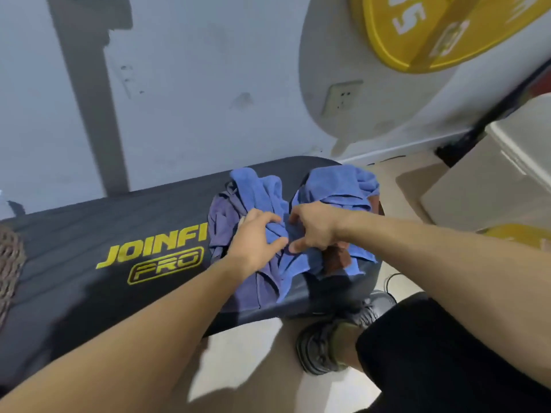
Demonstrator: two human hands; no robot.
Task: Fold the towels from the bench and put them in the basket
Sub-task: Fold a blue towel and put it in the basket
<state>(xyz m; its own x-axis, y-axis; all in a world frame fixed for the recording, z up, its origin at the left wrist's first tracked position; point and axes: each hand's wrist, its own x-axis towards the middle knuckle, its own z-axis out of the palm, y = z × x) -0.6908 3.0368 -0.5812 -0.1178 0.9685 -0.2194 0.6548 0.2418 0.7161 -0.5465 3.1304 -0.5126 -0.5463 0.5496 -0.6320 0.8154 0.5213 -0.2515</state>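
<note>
Against a pale wall (179, 84), black padded bench (89, 234); both hands' fingers (269, 219) curled into blue towels (337, 186).

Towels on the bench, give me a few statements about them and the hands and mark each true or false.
1. Both hands, left hand and right hand, grip the blue towel. True.
2. The towels lie folded in a neat stack. False: they lie crumpled in a heap on the bench.
3. A purple towel lies partly under the blue one. True.
4. All the towels are blue. False: a brown towel shows too.
5. The bench's lettering is white. False: it is yellow.
</note>
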